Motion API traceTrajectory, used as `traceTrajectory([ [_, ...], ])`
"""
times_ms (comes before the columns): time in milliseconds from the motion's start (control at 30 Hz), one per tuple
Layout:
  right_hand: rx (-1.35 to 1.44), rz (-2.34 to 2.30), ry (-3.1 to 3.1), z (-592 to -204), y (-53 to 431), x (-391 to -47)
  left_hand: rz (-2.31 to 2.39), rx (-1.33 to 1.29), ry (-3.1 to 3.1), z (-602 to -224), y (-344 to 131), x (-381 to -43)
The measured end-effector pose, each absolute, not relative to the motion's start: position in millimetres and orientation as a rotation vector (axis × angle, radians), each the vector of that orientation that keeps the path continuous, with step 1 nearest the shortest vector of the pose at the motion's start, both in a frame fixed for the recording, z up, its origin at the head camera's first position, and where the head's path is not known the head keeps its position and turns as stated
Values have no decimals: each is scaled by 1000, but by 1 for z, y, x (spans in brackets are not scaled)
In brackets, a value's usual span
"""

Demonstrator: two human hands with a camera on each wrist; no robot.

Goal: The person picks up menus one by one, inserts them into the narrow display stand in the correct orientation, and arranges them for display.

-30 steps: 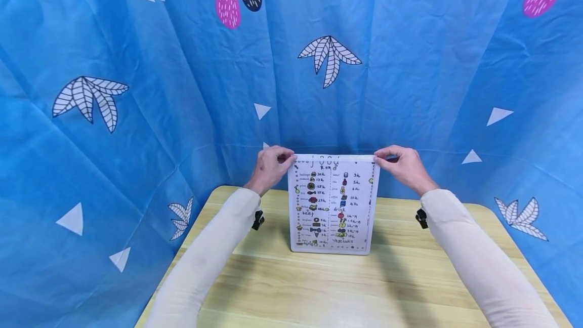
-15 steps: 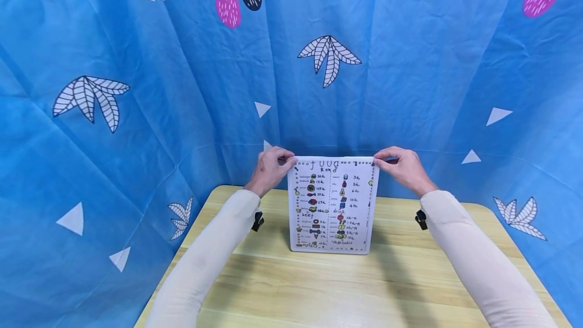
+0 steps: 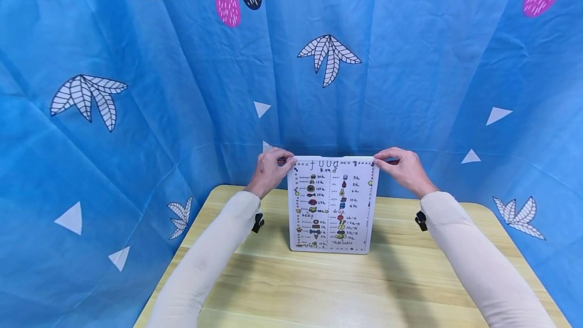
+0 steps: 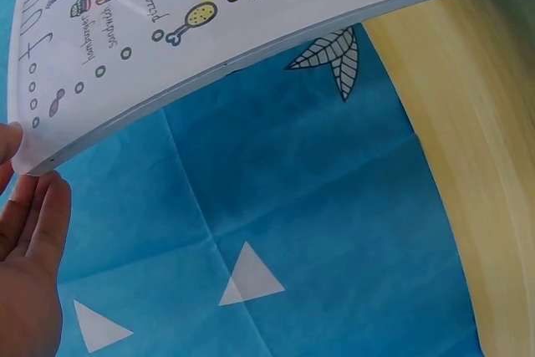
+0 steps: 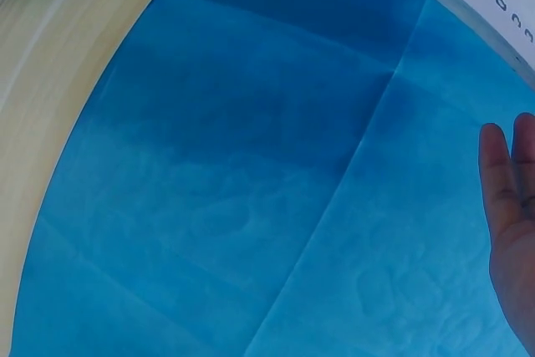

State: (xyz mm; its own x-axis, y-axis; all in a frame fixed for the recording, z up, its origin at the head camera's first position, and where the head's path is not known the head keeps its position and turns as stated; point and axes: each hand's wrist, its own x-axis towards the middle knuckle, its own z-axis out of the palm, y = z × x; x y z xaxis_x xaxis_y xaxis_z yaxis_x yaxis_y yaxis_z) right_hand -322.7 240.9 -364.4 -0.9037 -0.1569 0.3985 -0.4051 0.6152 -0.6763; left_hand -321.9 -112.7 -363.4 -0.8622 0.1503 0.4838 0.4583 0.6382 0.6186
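Observation:
A white-framed menu board [image 3: 330, 206] with rounded corners stands nearly upright over the table. Hand-drawn food pictures, prices and a large title line cover its face. My left hand [image 3: 271, 170] pinches the upper left corner between thumb and fingers; the left wrist view shows this hand [image 4: 33, 282] at the corner of the board [image 4: 192, 56]. At the upper right corner, my right hand [image 3: 405, 168] pinches with thumb and fingers. In the right wrist view only part of that hand [image 5: 510, 223] shows, below the edge of the board [image 5: 485, 6].
The board's lower edge is at the pale wooden table [image 3: 328, 292], which has rounded far corners. A blue patterned curtain [image 3: 218, 90] hangs behind the table and along both sides. Dark straps [image 3: 421, 219] sit on both wrists.
The printed lines sit slightly lower in view, and the title, earlier cut off by a bright strip along the top edge, now shows more fully. Both hands stay at the corners.

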Motion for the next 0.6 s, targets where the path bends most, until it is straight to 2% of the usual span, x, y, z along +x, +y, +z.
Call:
traceTrajectory([
  [600,600,992,-2693,-363,261,-307,-811,-533,-2732,-347,-132,-309],
])
